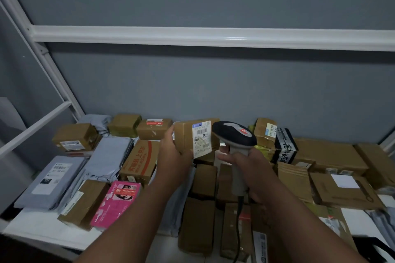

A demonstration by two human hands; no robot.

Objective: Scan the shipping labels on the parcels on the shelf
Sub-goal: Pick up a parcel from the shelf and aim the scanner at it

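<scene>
Risk: the scanner [234,134] head is sitting very close beside the label [202,139], so the read may be missing. Left hand [175,156] is gripping the brown parcel [188,137], lifted above the shelf [42,226] pile; white barcoded label facing the scanner. Right hand [245,162] is wrapping the handle.

Two bare forearms, no sleeves in sight up to frame edge. Left hand [174,157] & right hand [249,163] both ungloved; no watch, ring or wristband visible. Nothing else of the person shows.
</scene>
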